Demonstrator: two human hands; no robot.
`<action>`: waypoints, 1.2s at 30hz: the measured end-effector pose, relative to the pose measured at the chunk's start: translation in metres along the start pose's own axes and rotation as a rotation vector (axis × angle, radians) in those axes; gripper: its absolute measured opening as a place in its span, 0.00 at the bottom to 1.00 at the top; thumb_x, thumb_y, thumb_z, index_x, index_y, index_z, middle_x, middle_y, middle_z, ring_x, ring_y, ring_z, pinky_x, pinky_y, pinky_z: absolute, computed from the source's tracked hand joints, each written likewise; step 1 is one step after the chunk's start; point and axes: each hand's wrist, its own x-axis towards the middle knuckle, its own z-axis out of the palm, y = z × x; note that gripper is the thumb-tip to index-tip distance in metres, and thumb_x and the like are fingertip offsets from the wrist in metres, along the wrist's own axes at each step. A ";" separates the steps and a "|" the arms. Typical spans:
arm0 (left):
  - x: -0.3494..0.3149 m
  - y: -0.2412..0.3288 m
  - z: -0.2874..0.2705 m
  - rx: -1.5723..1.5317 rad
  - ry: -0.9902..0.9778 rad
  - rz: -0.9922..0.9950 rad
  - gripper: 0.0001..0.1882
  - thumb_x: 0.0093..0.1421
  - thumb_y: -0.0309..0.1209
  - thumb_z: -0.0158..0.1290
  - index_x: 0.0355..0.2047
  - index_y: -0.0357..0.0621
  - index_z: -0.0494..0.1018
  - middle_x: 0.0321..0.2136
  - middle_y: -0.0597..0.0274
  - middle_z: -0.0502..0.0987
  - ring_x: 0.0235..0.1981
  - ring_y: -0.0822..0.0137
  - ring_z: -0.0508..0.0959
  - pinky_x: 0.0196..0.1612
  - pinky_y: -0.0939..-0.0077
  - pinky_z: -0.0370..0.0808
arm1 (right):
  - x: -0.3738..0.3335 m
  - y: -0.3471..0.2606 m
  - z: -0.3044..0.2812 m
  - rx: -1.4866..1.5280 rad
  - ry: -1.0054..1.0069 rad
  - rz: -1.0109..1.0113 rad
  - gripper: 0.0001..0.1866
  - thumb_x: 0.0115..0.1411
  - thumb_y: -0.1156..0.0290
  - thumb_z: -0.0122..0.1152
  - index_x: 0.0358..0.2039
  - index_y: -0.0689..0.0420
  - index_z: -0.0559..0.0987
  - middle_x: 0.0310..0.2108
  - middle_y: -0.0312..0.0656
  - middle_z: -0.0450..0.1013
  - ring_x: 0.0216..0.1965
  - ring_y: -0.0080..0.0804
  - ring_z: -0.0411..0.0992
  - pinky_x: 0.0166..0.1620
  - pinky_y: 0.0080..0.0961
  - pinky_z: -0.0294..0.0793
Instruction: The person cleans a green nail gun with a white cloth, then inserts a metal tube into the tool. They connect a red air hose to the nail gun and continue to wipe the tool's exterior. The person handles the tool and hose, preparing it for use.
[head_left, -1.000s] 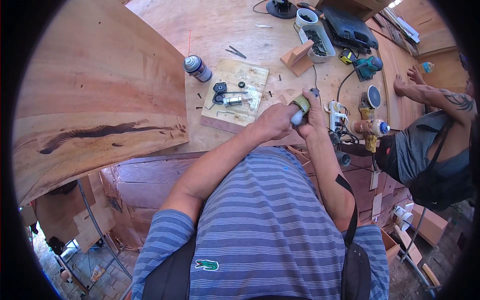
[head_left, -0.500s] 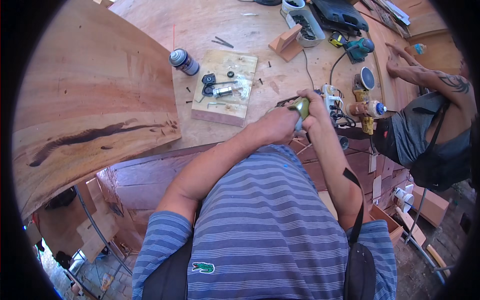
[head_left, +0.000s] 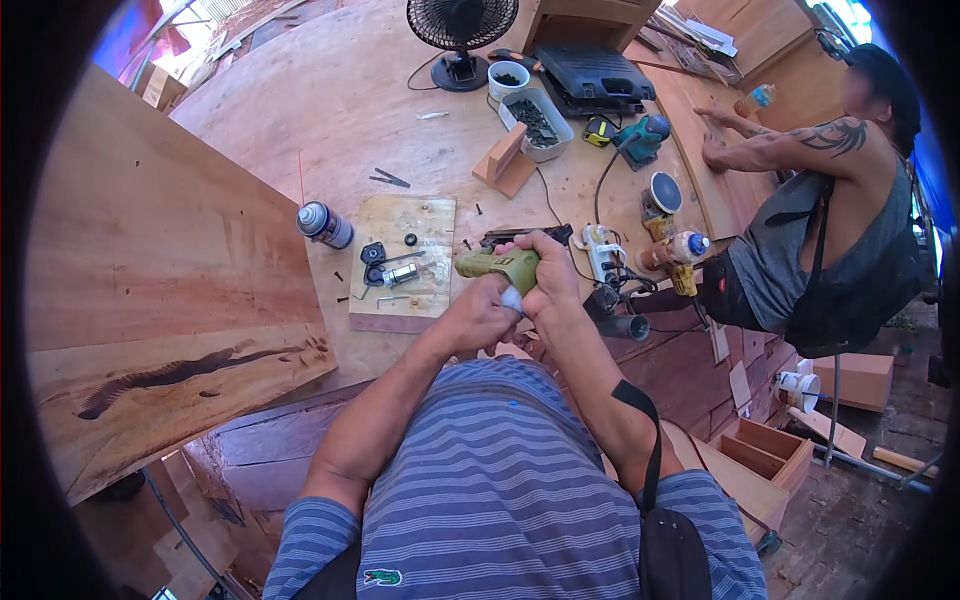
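Observation:
In front of my chest, my right hand (head_left: 550,275) is wrapped round an olive-green tool body (head_left: 498,263) shaped like part of a power tool; its exact kind is unclear. Just below it, my left hand (head_left: 480,317) is closed on a wad of white cloth (head_left: 511,299) pressed near the tool's lower side. On the table to the left lies a wooden board (head_left: 425,222) carrying a black part with a rod (head_left: 373,265), a silver metal cylinder (head_left: 400,275), a black ring (head_left: 410,240) and a hex key (head_left: 392,298).
A spray can (head_left: 325,225) stands left of the board, beside a large upright wood panel (head_left: 180,230). Power strip (head_left: 603,252), grinder (head_left: 660,205), teal sander (head_left: 642,140), parts tub (head_left: 538,122) and fan (head_left: 461,40) stand beyond. A person (head_left: 800,210) works at the right.
My view has tilted up, bringing the fan and more of the other person into sight. The green tool body now shows more plainly, turned with its end to the left, still in my hands.

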 end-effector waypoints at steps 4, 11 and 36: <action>-0.006 0.002 -0.009 -0.089 0.031 -0.026 0.04 0.53 0.24 0.50 0.29 0.36 0.71 0.15 0.66 0.72 0.13 0.74 0.72 0.13 0.79 0.71 | 0.006 0.007 0.008 -0.008 -0.008 -0.023 0.05 0.51 0.77 0.56 0.29 0.63 0.73 0.27 0.49 0.74 0.31 0.42 0.76 0.44 0.39 0.80; -0.011 0.002 -0.022 -0.357 -0.029 0.011 0.03 0.62 0.25 0.50 0.33 0.39 0.69 0.14 0.66 0.70 0.10 0.76 0.70 0.13 0.80 0.72 | 0.015 0.005 0.007 0.018 -0.153 0.085 0.11 0.52 0.72 0.56 0.34 0.67 0.75 0.31 0.51 0.76 0.37 0.46 0.76 0.50 0.46 0.77; -0.106 -0.001 -0.064 -0.271 0.566 0.237 0.23 0.53 0.21 0.56 0.51 0.38 0.73 0.23 0.62 0.77 0.21 0.70 0.77 0.26 0.70 0.77 | 0.008 -0.028 0.015 0.310 -0.317 0.159 0.42 0.51 0.69 0.58 0.62 0.75 0.52 0.58 0.70 0.62 0.60 0.66 0.63 0.65 0.71 0.53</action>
